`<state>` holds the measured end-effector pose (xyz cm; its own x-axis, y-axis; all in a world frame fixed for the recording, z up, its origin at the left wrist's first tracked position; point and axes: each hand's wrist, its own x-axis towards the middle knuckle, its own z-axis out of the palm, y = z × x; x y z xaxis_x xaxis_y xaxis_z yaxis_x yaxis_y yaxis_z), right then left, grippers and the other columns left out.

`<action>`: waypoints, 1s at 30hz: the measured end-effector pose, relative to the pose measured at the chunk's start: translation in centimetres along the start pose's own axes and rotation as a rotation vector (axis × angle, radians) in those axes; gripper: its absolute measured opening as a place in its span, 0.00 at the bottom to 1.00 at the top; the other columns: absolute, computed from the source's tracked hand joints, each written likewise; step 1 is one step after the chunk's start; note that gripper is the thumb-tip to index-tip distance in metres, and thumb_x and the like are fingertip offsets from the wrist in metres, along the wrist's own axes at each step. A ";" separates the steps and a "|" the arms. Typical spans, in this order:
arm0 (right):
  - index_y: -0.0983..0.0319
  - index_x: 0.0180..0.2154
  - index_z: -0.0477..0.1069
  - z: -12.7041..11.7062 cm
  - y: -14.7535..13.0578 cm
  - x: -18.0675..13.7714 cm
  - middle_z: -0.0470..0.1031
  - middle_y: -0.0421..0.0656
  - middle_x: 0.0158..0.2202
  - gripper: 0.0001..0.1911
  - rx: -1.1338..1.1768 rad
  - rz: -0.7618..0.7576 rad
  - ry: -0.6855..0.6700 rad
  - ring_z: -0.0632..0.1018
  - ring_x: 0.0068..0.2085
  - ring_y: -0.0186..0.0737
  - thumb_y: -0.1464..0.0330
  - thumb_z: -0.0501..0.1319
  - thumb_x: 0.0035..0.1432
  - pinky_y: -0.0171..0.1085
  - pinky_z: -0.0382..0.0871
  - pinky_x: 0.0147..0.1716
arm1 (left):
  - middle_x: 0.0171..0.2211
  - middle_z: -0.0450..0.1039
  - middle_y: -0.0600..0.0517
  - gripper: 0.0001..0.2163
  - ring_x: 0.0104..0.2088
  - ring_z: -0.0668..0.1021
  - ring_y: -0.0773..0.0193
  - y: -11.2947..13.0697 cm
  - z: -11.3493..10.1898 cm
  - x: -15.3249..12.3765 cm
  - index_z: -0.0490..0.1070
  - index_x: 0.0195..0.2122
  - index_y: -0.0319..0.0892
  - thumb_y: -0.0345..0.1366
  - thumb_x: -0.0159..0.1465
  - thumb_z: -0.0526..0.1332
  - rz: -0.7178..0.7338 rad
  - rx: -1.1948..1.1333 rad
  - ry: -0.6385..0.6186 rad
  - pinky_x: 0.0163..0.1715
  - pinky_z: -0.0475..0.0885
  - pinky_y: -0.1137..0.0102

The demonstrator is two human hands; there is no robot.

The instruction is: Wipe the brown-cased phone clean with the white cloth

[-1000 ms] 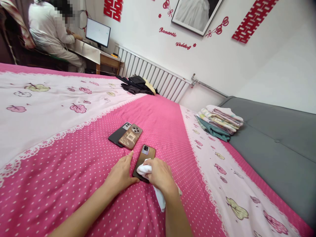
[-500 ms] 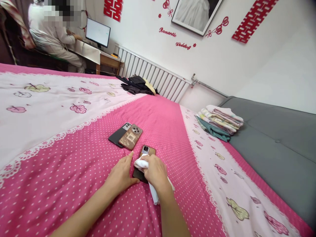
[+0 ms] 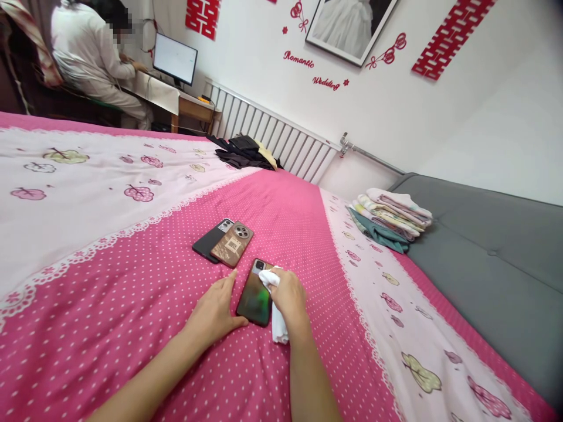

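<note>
A smartphone (image 3: 254, 299) lies back up on the pink dotted bedspread, its camera block at the far end and a green sheen on its back. My right hand (image 3: 289, 296) is closed round a white cloth (image 3: 280, 328), whose bunched end presses on the phone's upper right part while the rest hangs along its right side. My left hand (image 3: 215, 309) rests at the phone's left, thumb at its lower corner and fingers stretched out. Just beyond lie two more phones: a brown patterned phone (image 3: 233, 244) partly covers a black phone (image 3: 206, 243).
Folded clothes (image 3: 391, 217) are stacked at the right against the grey headboard (image 3: 492, 252). Dark clothes (image 3: 244, 151) lie in a heap at the bed's far edge, before a white radiator (image 3: 281, 126). A person (image 3: 94, 58) sits at a desk with a monitor (image 3: 175, 58) at far left.
My right hand has slid the cloth up and to the right over the phone, uncovering more of its back. My left hand and the other phones have stayed in place.
</note>
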<state>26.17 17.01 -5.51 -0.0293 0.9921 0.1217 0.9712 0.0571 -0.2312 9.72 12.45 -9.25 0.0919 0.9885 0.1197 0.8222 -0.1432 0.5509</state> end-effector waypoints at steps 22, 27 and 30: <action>0.48 0.41 0.72 -1.2 -3.6 -3.6 0.72 0.40 0.38 0.14 0.028 -0.311 -0.110 0.72 0.40 0.40 0.68 0.56 0.53 0.34 0.58 0.33 | 0.56 0.61 0.36 0.40 0.56 0.65 0.49 -0.7 0.8 0.1 0.49 0.59 0.31 0.37 0.48 0.66 0.048 -0.024 0.065 0.55 0.61 0.58; 0.49 0.45 0.71 -0.3 -3.6 -2.7 0.72 0.41 0.42 0.17 0.077 -0.254 -0.063 0.71 0.44 0.39 0.70 0.56 0.54 0.34 0.60 0.38 | 0.57 0.61 0.36 0.39 0.56 0.65 0.48 -0.5 0.5 0.0 0.51 0.58 0.34 0.34 0.46 0.66 0.029 -0.050 0.060 0.55 0.62 0.57; 0.49 0.45 0.71 -0.1 -3.4 -2.3 0.71 0.41 0.43 0.15 0.066 -0.227 -0.051 0.71 0.45 0.39 0.68 0.56 0.56 0.33 0.60 0.39 | 0.57 0.61 0.37 0.40 0.56 0.65 0.47 -0.2 0.1 0.0 0.52 0.59 0.34 0.34 0.45 0.66 0.010 -0.066 0.045 0.55 0.61 0.57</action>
<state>22.97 14.51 -4.93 -0.2587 0.9573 0.1290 0.9209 0.2847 -0.2663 9.60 12.49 -9.45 0.0740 0.9841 0.1616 0.7826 -0.1578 0.6022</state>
